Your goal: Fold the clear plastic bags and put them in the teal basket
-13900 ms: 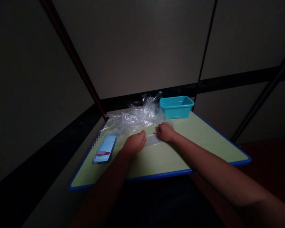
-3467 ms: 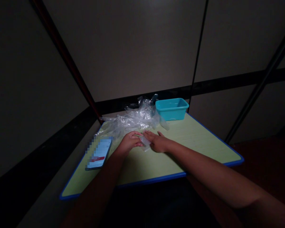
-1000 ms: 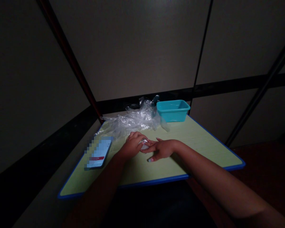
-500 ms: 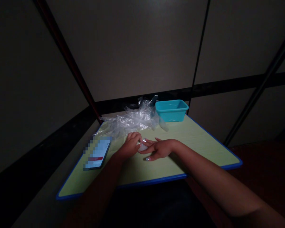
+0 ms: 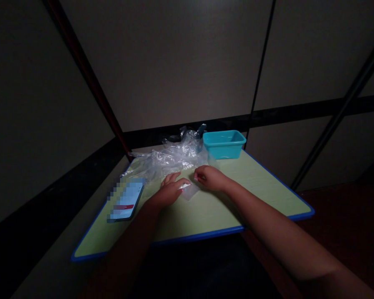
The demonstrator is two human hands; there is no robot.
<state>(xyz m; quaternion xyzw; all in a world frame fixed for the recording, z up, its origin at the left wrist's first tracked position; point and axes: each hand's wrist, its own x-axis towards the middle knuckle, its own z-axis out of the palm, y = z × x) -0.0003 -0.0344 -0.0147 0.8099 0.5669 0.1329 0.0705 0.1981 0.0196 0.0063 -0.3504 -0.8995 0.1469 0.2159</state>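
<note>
Translucent packet (image 5: 191, 192) is lying just below frame centre.
Left hand (image 5: 171, 191) is touching its left edge, fingers parted; right hand (image 5: 209, 177) is hovering upper right of it, fingers curled narrow, any grip indiscernible. Uneven pressure could be creasing the thin film; crumpled plastic sheeting (image 5: 179, 154) beyond could be snagging fingers.

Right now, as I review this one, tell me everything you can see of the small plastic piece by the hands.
The small plastic piece is translucent and whitish, thin and film-like, with a brighter glint near its upper part. It lies roughly flat on the pale green table, one corner towards the near edge. The left hand covers its left side; the curled right hand is just past its right side, contact unclear. Whether it holds anything cannot be told.
</note>
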